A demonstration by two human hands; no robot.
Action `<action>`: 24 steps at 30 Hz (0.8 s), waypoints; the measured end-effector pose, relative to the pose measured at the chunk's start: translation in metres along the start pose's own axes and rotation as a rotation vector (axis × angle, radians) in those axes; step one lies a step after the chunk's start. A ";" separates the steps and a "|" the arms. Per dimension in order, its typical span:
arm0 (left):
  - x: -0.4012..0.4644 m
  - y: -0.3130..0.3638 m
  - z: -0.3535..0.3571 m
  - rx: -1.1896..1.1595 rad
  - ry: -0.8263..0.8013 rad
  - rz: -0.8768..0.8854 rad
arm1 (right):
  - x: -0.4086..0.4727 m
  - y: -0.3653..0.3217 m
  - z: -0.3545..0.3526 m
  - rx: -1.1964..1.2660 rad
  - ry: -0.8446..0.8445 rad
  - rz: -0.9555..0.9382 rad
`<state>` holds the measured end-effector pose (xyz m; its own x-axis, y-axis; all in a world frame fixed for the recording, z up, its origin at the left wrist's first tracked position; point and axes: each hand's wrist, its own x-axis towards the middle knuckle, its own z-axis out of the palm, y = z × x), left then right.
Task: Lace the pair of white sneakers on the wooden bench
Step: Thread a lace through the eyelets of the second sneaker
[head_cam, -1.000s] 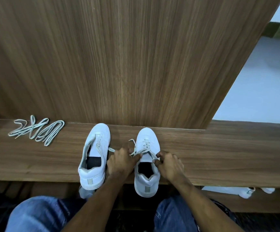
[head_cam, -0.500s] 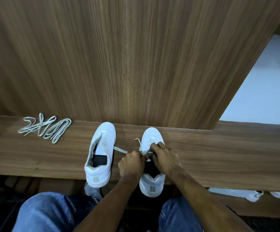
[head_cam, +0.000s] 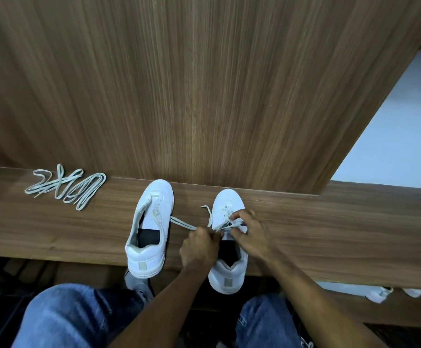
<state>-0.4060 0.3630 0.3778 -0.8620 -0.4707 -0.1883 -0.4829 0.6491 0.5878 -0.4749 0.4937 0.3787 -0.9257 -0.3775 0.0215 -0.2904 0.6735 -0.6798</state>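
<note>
Two white sneakers stand side by side on the wooden desk, toes toward the far panel, heels hanging a little over the near edge. Both hands work on the right sneaker: the left hand is curled with its fingertips pinching the lace just left of the eyelets, and the right hand is curled over the throat of the shoe, pinching a strand at the upper eyelets. One tail of that lace runs left across the gap toward the left sneaker, another short end sticks out on the far side near the toe. The step in hand seems to be threading or drawing a crossing snug — it would go best with the lace kept flat and untwisted, equal pull on both sides so the tails end level, and the shoe steadied so its overhanging heel does not tip off the edge. The left sneaker looks not yet laced, though its eyelets are too small to read surely; a loose lace lies bundled well to the far left for it. The desk is dark-grained wood with a matching tall wall panel behind, a pale floor to the right, and more white shoes on a lower shelf — the person's jeans fill the near edge.
</note>
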 end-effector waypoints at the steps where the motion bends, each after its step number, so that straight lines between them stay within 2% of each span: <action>1: -0.001 0.002 0.001 0.009 0.003 0.008 | 0.001 0.001 0.000 -0.153 -0.021 -0.081; 3: -0.004 0.002 0.001 0.006 0.002 0.017 | 0.002 0.001 0.005 -0.392 -0.084 -0.164; 4: -0.005 0.002 0.001 -0.007 0.002 0.010 | 0.004 0.003 0.009 -0.437 -0.100 -0.167; 6: -0.007 0.002 0.000 -0.040 -0.003 -0.020 | 0.007 0.002 0.014 -0.341 -0.070 -0.153; 8: -0.006 0.001 0.001 -0.065 -0.007 -0.037 | 0.009 -0.002 0.015 -0.013 0.059 -0.061; 11: -0.005 -0.001 0.003 -0.090 -0.008 -0.029 | 0.010 -0.011 -0.003 0.749 0.365 0.232; 12: -0.004 -0.002 0.005 -0.099 -0.006 -0.024 | 0.010 -0.012 -0.011 0.890 0.438 0.295; 13: -0.004 -0.003 0.006 -0.104 -0.005 -0.023 | 0.009 -0.010 -0.016 0.881 0.487 0.318; 15: -0.002 -0.004 0.008 -0.107 -0.002 -0.020 | 0.005 -0.003 -0.022 0.552 0.499 0.251; 20: -0.001 -0.004 0.010 -0.099 0.002 -0.020 | -0.001 -0.001 -0.009 -0.009 0.124 -0.033; 22: -0.001 -0.005 0.010 -0.090 -0.001 -0.032 | -0.001 -0.013 -0.003 -0.285 -0.008 -0.072; 24: 0.000 -0.006 0.011 -0.083 -0.004 -0.035 | -0.001 -0.021 0.002 -0.493 -0.066 -0.070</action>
<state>-0.4046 0.3660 0.3662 -0.8456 -0.4898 -0.2124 -0.4982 0.5809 0.6437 -0.4675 0.4787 0.3915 -0.8873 -0.4612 -0.0031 -0.4458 0.8593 -0.2509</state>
